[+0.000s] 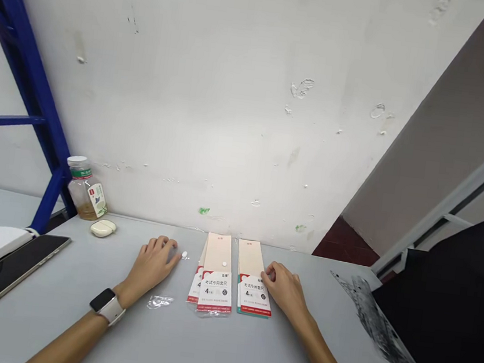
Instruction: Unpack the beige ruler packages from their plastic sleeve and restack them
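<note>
Exam ruler sets (217, 272) lie flat on the grey table (171, 342), apparently wrapped in thin clear film over long cream-and-red card: an overlapping pair in the middle, with a third pack (256, 280) just to the right. They look light, slim and fairly stiff, though the film may be slippery, so pinching the long edges seems the surest hold. The right hand (284, 288) is relaxed and grasps nothing, its fingertips (269, 274) touching the third pack's right edge. The left hand (151, 265) rests empty and loosely curled on the table, just beside a small white scrap (184, 255). A crumpled piece of clear plastic (160, 303) lies nearby.
</note>
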The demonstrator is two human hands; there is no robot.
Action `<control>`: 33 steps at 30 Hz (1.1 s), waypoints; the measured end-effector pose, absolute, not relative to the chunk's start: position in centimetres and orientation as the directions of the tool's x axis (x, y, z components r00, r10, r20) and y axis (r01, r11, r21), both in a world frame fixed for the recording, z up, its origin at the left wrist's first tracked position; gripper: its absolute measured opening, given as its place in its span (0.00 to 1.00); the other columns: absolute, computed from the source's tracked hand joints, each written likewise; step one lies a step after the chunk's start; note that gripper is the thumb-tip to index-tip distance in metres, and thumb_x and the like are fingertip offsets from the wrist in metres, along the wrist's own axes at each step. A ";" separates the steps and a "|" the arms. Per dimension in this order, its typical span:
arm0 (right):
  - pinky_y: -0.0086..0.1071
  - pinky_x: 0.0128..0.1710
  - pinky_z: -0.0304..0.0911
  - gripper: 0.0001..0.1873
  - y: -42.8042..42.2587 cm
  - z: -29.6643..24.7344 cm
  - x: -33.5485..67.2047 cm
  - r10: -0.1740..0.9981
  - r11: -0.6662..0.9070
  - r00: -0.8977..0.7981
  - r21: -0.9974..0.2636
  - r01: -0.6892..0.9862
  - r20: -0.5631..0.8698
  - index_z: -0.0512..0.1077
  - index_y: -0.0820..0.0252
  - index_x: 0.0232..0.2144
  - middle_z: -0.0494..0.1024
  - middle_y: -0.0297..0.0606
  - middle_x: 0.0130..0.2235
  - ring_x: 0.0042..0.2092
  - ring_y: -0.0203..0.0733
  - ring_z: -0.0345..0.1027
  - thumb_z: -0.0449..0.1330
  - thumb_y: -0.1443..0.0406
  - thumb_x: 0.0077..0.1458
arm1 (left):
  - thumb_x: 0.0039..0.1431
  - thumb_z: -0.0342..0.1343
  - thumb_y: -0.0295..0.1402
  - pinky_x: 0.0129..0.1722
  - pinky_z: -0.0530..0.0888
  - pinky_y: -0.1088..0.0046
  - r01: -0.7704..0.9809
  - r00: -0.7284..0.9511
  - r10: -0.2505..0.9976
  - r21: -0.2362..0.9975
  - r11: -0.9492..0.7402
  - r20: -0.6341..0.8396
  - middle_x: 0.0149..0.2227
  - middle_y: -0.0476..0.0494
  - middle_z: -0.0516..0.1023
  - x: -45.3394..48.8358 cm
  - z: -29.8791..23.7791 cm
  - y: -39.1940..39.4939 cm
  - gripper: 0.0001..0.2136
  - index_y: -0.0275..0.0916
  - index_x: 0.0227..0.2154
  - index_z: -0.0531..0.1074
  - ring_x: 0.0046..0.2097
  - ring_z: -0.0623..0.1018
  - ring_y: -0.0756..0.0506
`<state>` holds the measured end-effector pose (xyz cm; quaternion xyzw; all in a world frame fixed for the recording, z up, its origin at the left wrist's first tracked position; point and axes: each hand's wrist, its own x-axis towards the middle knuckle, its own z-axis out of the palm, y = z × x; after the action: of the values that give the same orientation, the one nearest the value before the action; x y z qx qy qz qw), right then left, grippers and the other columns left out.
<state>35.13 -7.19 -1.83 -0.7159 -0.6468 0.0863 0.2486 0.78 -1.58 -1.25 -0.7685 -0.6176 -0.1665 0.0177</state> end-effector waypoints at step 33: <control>0.38 0.43 0.58 0.10 -9.0 -0.8 26.9 0.969 0.139 -0.017 -0.486 0.863 0.248 0.74 0.54 0.35 0.75 0.39 0.40 0.44 0.47 0.67 0.53 0.63 0.60 | 0.66 0.47 0.42 0.56 0.63 0.56 0.745 0.566 0.754 0.187 -0.641 0.333 0.58 0.41 0.68 2.9 -0.1 -3.4 0.14 0.45 0.49 0.68 0.58 0.65 0.38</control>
<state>26.91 -9.03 -0.80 -0.6484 -0.7061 0.0992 0.2666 2.87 -3.43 -0.08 -0.8847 -0.4236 -0.1943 -0.0124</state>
